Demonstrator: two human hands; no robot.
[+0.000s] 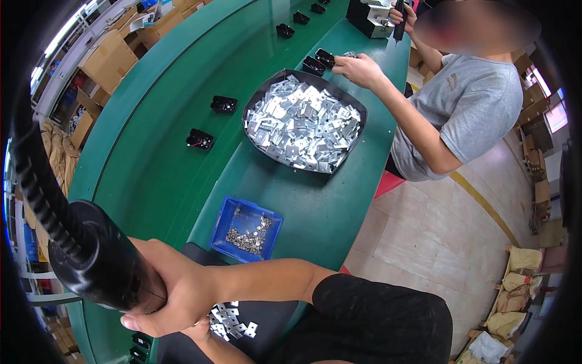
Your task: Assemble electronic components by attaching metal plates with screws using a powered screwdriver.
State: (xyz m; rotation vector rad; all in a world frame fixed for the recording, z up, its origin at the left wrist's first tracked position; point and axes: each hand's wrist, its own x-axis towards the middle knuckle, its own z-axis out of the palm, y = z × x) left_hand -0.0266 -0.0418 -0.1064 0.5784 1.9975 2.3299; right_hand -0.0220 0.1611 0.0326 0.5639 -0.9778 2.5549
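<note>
My right hand (179, 288) is closed round the body of a black corded electric screwdriver (100, 258), whose tip is hidden below. Under it, my left hand (200, 330) shows only in part. Its fingers are mostly covered, so what they hold cannot be made out. Beside that hand, a small pile of silver metal plates with holes (229, 321) lies on a black mat (182, 349). Beyond my right forearm stands a blue plastic bin (219, 227) with many small metal screws or nuts (248, 239) in it.
A large black tray (247, 121) heaped with metal plates stands on the green bench (285, 203). Black housings (200, 139) sit spaced along the green conveyor (157, 158). Across from me, a co-worker (467, 103) holds a dark tool (399, 21) and reaches to a housing. Cardboard boxes (108, 60) line the left.
</note>
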